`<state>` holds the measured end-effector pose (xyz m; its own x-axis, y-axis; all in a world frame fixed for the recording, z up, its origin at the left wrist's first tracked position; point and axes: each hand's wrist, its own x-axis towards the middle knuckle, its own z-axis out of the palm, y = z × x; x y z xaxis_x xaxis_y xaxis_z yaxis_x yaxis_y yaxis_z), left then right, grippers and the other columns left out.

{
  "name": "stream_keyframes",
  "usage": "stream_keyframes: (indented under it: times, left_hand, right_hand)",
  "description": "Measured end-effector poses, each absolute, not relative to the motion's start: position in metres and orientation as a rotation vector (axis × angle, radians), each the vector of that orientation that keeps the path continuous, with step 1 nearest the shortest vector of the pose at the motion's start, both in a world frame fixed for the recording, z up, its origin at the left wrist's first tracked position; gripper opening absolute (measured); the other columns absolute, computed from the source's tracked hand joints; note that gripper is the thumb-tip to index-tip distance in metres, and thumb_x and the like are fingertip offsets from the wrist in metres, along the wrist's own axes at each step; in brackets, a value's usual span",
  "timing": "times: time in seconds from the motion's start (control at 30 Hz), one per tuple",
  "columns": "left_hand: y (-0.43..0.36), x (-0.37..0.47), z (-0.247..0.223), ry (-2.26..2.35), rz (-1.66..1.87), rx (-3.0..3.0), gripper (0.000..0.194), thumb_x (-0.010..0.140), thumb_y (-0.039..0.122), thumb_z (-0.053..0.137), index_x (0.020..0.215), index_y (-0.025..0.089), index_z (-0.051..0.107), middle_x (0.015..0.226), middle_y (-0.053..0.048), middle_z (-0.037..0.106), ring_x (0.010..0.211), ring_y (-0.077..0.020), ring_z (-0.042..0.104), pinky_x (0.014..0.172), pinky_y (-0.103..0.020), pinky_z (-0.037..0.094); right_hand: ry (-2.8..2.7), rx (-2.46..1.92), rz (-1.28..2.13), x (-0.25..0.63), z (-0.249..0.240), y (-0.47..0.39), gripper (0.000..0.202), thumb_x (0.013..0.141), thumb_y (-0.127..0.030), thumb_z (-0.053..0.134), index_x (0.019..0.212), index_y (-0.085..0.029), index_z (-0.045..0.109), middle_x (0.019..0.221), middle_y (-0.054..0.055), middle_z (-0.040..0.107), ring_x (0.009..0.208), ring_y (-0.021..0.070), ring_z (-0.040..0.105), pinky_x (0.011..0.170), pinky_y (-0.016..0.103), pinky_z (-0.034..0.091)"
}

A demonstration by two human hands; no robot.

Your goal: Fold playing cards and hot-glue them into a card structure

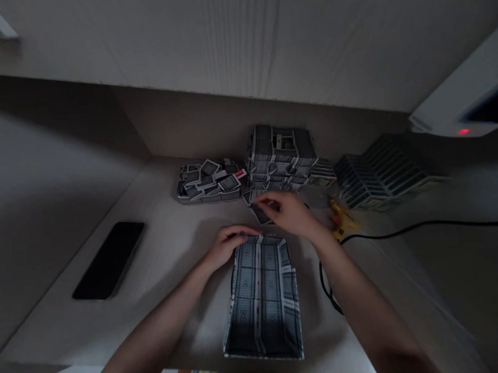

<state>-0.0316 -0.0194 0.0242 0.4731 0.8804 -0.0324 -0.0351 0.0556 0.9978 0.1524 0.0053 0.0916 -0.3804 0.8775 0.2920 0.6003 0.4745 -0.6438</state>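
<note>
In the middle near the front edge lies a long open box built of patterned playing cards [260, 296]. At its far left corner, my left hand [227, 245] grips the rim, fingers across the top edge. My right hand [289, 211] hovers just beyond the box's far end, thumb and fingers pinched together; what is between them cannot be made out. Under those fingers are a few loose playing cards [262, 214]. Behind them stands a block-like card structure [283, 155]. A shallow card tray [210, 198] left of it holds a jumbled heap of loose cards.
A black phone [110, 261] lies at left. Beside my right wrist is a yellow glue gun [344, 218], with a black cable [424, 223] running right. More card structures [391, 172] stand at back right. A shelf panel [243, 44] overhangs the desk.
</note>
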Motion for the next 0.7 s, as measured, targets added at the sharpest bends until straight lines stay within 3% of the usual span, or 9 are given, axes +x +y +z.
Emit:
stream_keyframes:
  times: [0.2, 0.4, 0.53, 0.63, 0.7]
  left_hand:
    - [-0.020, -0.031, 0.023, 0.843, 0.835, 1.339, 0.021, 0.074, 0.028, 0.056, 0.084, 0.017, 0.070, 0.094, -0.005, 0.069, 0.095, -0.0213, 0.060, 0.091, -0.034, 0.040]
    - [-0.020, -0.029, 0.022, 0.831, 0.812, 1.365, 0.023, 0.075, 0.032, 0.058, 0.088, 0.016, 0.069, 0.096, -0.006, 0.069, 0.095, -0.0208, 0.060, 0.088, -0.032, 0.042]
    - [-0.021, -0.028, 0.022, 0.803, 0.796, 1.374, 0.023, 0.075, 0.031, 0.059, 0.090, 0.017, 0.068, 0.097, -0.006, 0.069, 0.093, -0.0199, 0.061, 0.086, -0.031, 0.043]
    - [-0.021, -0.029, 0.022, 0.815, 0.804, 1.378, 0.021, 0.075, 0.029, 0.059, 0.089, 0.017, 0.068, 0.097, -0.005, 0.069, 0.092, -0.0190, 0.061, 0.085, -0.030, 0.043]
    - [-0.020, -0.030, 0.023, 0.836, 0.782, 1.397, 0.021, 0.075, 0.028, 0.059, 0.090, 0.017, 0.068, 0.097, -0.005, 0.069, 0.092, -0.0184, 0.061, 0.085, -0.029, 0.043]
  right_hand:
    - [-2.331, -1.297, 0.085, 0.098, 0.097, 0.072, 0.027, 0.079, -0.007, 0.046, 0.098, -0.016, 0.062, 0.103, 0.007, 0.061, 0.102, 0.0202, 0.048, 0.088, 0.035, 0.034]
    - [-2.496, -1.424, -0.085, 0.089, 0.098, 0.090, 0.021, 0.082, -0.012, 0.045, 0.081, -0.014, 0.066, 0.096, 0.012, 0.062, 0.105, 0.0279, 0.040, 0.083, 0.044, 0.028]
    - [-2.250, -1.304, 0.076, 0.110, 0.111, 0.071, 0.017, 0.082, -0.024, 0.051, 0.079, -0.016, 0.064, 0.086, 0.007, 0.063, 0.094, 0.0227, 0.050, 0.079, 0.036, 0.035]
    - [-2.027, -1.216, 0.466, 0.134, 0.114, 0.039, 0.016, 0.081, -0.029, 0.052, 0.084, -0.017, 0.061, 0.071, 0.001, 0.062, 0.065, 0.0133, 0.057, 0.061, 0.025, 0.042]
    - [-1.938, -1.212, 0.774, 0.150, 0.109, 0.014, 0.017, 0.081, -0.032, 0.051, 0.087, -0.018, 0.059, 0.067, -0.001, 0.062, 0.056, 0.0116, 0.058, 0.054, 0.022, 0.044]
